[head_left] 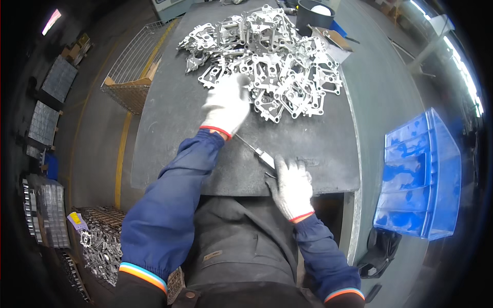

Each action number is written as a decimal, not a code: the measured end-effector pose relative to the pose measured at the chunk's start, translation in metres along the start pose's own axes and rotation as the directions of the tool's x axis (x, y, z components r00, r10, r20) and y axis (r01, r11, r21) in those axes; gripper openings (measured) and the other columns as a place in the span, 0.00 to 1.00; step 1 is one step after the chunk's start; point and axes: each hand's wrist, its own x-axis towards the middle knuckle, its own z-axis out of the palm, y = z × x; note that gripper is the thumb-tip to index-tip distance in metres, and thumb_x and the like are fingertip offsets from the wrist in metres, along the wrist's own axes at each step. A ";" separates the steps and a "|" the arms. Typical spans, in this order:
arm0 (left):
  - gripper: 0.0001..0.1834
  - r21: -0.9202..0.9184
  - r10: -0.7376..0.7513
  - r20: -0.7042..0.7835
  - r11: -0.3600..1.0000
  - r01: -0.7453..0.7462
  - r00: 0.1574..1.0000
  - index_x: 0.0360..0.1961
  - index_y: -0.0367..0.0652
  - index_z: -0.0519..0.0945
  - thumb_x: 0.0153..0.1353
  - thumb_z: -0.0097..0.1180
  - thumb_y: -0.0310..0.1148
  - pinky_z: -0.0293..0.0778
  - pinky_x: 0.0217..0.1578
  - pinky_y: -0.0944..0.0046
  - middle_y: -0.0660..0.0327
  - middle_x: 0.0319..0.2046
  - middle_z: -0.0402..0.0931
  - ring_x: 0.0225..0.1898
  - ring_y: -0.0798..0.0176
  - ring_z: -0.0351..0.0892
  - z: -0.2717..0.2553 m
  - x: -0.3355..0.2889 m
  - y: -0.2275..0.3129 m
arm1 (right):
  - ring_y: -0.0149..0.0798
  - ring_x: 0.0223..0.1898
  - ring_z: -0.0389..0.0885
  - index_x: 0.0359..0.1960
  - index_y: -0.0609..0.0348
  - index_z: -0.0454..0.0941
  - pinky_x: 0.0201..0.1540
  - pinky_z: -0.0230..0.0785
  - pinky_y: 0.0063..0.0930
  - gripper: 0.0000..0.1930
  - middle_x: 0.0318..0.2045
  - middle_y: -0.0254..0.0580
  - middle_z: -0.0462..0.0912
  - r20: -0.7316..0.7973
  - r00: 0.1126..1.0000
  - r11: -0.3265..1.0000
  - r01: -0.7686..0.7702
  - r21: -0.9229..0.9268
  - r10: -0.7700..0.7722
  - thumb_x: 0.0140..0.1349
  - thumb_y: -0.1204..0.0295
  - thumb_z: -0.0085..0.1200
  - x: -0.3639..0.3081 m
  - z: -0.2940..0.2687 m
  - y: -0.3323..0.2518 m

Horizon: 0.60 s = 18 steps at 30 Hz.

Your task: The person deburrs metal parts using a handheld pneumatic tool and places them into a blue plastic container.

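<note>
A heap of silvery cast metal parts [280, 77], flat frames with holes and lugs, covers the far part of the dark work table [179, 133]. At the heap's near left edge is my left hand [228, 102], in a white knit glove with a red cuff. Motion smears its fingers, so whether they hold a part cannot be seen. My right hand [294, 189], gloved alike, is closed around a slim hand tool [263, 157] near the table's front edge. The tool's thin metal shaft points up and left toward my left wrist; its exact kind is unclear.
Behind the heap stand a black bucket [314, 16] and an open cardboard box [334, 43]. A blue plastic bin [421, 174] sits on the green surface at right. Left of the table are a wire basket [136, 56] and, lower down, a crate full of metal parts [102, 251].
</note>
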 end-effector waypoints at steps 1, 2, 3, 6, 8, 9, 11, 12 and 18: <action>0.10 0.066 0.144 -0.012 0.988 -0.143 0.989 0.49 0.49 0.85 0.68 0.60 0.32 0.81 0.55 0.50 0.52 0.49 0.85 0.51 0.47 0.86 0.002 0.003 0.005 | 0.63 0.55 0.81 0.69 0.58 0.71 0.55 0.74 0.54 0.36 0.51 0.56 0.82 -0.004 1.000 1.000 0.008 -0.001 -0.008 0.63 0.55 0.68 0.003 0.001 -0.001; 0.13 0.124 0.169 0.171 0.974 -0.191 0.971 0.52 0.50 0.85 0.66 0.62 0.34 0.80 0.53 0.50 0.54 0.47 0.84 0.49 0.47 0.85 0.010 0.008 0.015 | 0.61 0.52 0.81 0.68 0.58 0.71 0.53 0.75 0.54 0.35 0.48 0.55 0.82 0.070 0.998 1.000 -0.002 0.009 0.002 0.63 0.55 0.68 0.006 0.001 -0.002; 0.21 0.090 0.272 0.250 0.949 -0.302 0.929 0.59 0.52 0.83 0.64 0.65 0.37 0.78 0.55 0.50 0.53 0.52 0.82 0.54 0.47 0.82 0.024 0.013 0.025 | 0.60 0.50 0.82 0.68 0.58 0.71 0.51 0.75 0.53 0.35 0.45 0.54 0.81 0.151 0.988 1.000 -0.023 0.011 0.021 0.63 0.55 0.68 0.006 0.002 0.001; 0.33 0.246 0.518 0.268 0.779 -0.577 0.812 0.69 0.53 0.75 0.61 0.66 0.38 0.69 0.64 0.40 0.51 0.61 0.76 0.65 0.45 0.73 0.072 0.033 0.045 | 0.59 0.47 0.82 0.67 0.58 0.72 0.47 0.76 0.52 0.35 0.43 0.54 0.81 0.215 0.976 0.998 -0.037 0.051 0.025 0.62 0.55 0.69 0.005 -0.006 0.007; 0.32 0.360 0.558 0.225 0.714 -0.600 0.799 0.68 0.52 0.75 0.61 0.63 0.39 0.62 0.68 0.34 0.52 0.60 0.76 0.65 0.46 0.72 0.095 0.047 0.033 | 0.58 0.45 0.83 0.65 0.58 0.72 0.46 0.77 0.51 0.35 0.42 0.55 0.81 0.243 0.969 0.995 -0.060 0.082 0.038 0.61 0.55 0.70 0.003 -0.014 -0.001; 0.27 0.363 0.557 0.233 0.710 -0.603 0.797 0.66 0.51 0.77 0.65 0.58 0.38 0.63 0.67 0.35 0.53 0.57 0.77 0.64 0.48 0.73 0.094 0.052 0.031 | 0.58 0.45 0.83 0.65 0.58 0.72 0.46 0.77 0.51 0.35 0.42 0.55 0.81 0.246 0.969 0.995 -0.057 0.085 0.034 0.61 0.55 0.70 0.000 -0.018 -0.003; 0.22 0.303 0.585 0.319 0.683 -0.665 0.746 0.63 0.49 0.78 0.68 0.53 0.35 0.65 0.65 0.36 0.53 0.53 0.77 0.61 0.48 0.75 0.099 0.059 0.047 | 0.57 0.44 0.83 0.64 0.57 0.72 0.46 0.78 0.51 0.34 0.42 0.54 0.81 0.151 0.988 0.998 -0.013 0.053 0.005 0.61 0.56 0.70 -0.012 -0.019 0.004; 0.20 0.263 0.572 0.309 0.716 -0.647 0.759 0.60 0.48 0.80 0.70 0.50 0.35 0.68 0.61 0.38 0.53 0.51 0.78 0.61 0.48 0.75 0.073 0.057 0.042 | 0.57 0.44 0.83 0.64 0.57 0.72 0.46 0.78 0.51 0.34 0.42 0.54 0.81 0.142 0.990 0.997 0.008 0.082 -0.019 0.61 0.56 0.70 -0.013 -0.021 -0.006; 0.17 0.022 0.401 0.481 0.884 -0.468 0.780 0.55 0.47 0.82 0.66 0.61 0.38 0.81 0.49 0.49 0.50 0.48 0.79 0.50 0.45 0.83 0.017 0.006 0.019 | 0.60 0.42 0.86 0.56 0.56 0.74 0.46 0.80 0.53 0.27 0.41 0.53 0.83 0.350 0.935 0.987 -0.114 0.118 0.066 0.58 0.61 0.68 -0.013 -0.019 -0.004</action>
